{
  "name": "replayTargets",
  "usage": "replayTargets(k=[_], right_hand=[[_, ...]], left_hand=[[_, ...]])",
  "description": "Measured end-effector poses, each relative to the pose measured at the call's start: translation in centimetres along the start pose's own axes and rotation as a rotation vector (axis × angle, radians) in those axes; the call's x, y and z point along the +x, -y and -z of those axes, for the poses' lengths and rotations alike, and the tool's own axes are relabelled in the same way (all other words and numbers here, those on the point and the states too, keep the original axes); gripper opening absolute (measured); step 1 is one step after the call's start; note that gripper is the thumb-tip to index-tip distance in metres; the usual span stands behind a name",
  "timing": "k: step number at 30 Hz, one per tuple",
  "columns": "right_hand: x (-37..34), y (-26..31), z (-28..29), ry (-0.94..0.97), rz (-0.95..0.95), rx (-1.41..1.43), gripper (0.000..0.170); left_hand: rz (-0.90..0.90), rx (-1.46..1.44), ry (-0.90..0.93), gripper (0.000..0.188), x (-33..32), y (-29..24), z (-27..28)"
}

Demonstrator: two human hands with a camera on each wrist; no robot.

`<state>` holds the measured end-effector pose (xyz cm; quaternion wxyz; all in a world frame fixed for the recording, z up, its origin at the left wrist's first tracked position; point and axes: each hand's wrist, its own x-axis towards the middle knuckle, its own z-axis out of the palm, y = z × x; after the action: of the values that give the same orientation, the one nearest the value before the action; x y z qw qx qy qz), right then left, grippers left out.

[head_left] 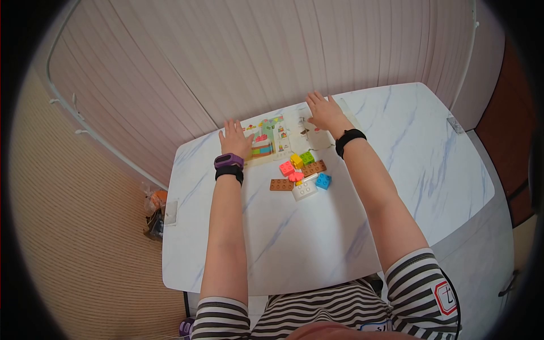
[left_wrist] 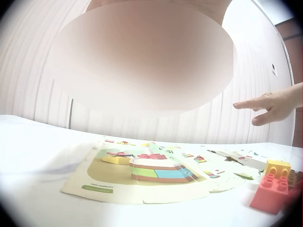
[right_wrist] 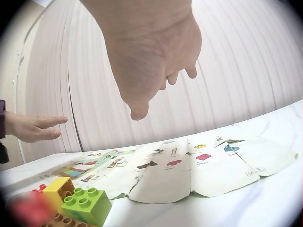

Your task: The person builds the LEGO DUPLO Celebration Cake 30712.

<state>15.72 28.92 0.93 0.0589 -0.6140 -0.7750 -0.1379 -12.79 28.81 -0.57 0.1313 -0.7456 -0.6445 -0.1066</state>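
Observation:
Fingers spread, my left hand (head_left: 235,140) is over the left end of an unfolded printed sheet (head_left: 277,139). Over its right part is my right hand (head_left: 330,116), fingers extended. In the right wrist view a gap shows between the right hand (right_wrist: 156,61) and the torn-edged sheet (right_wrist: 161,187); neither hand holds anything. A pale blurred oval fills the left wrist view's top, hiding the left hand. Near the sheet lie a red brick (head_left: 287,168), a yellow brick (head_left: 296,161), a green brick (head_left: 306,157) and a blue brick (head_left: 323,181).
Two brown bricks, one at left (head_left: 281,185) and one at right (head_left: 314,168), lie around a white brick (head_left: 305,190) on the marbled white table (head_left: 283,243). A pleated pale curtain (head_left: 255,56) stands behind the table. Bags (head_left: 154,209) are beside its left edge.

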Motion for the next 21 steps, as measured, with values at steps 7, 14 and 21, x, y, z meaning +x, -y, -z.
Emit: replayTargets(k=[7, 14, 21], right_hand=[[-0.08, 0.01, 0.03, 0.009, 0.001, 0.012, 0.073], [-0.11, 0.08, 0.19, 0.009, 0.000, 0.026, 0.072], [-0.19, 0.09, 0.40, 0.012, 0.004, 0.017, 0.073]], left_hand=[[-0.002, -0.009, -0.003, 0.072, 0.01, 0.16, -0.16], [-0.008, -0.004, -0.009, 0.072, 0.00, 0.08, -0.19], [-0.006, 0.012, 0.004, 0.073, 0.04, -0.17, 0.12]])
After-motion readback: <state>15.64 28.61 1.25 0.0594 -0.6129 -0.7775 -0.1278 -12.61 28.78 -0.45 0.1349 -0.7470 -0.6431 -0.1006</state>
